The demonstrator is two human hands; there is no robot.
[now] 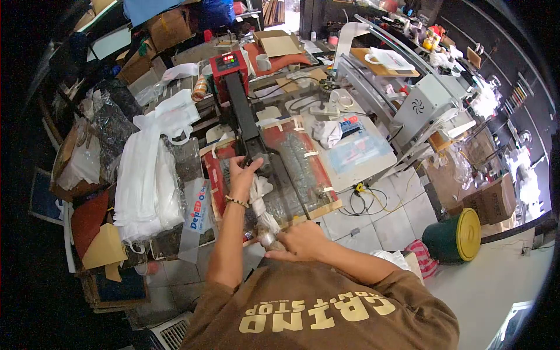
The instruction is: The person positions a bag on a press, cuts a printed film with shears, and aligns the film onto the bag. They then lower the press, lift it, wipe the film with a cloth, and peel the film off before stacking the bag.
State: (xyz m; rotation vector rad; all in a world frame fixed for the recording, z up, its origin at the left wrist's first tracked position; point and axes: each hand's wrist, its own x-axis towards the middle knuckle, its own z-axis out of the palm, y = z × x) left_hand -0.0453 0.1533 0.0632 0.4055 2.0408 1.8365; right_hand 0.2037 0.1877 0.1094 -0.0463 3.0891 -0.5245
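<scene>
A heat press with a red control box [227,62] and a long black arm [239,105] stands in front of me. My left hand [241,176] rests against the dark metal at the near end of that arm, thumb and fingers spread apart; some fingertips are hidden. Toward me extends the press handle [265,213], wrapped in white cloth with a brownish, taped-looking end. My right hand [300,241] closes around this near end, close to my body. Under the arm lies a red board [277,137] with clear plastic film and tape on it.
White fabric bags [154,169] and a printed DepED strip [198,207] lie left. At right are a pale board [370,154] with a printed sheet, a grey machine [423,108], cables on the floor, and a green bin [446,236] with a yellow lid.
</scene>
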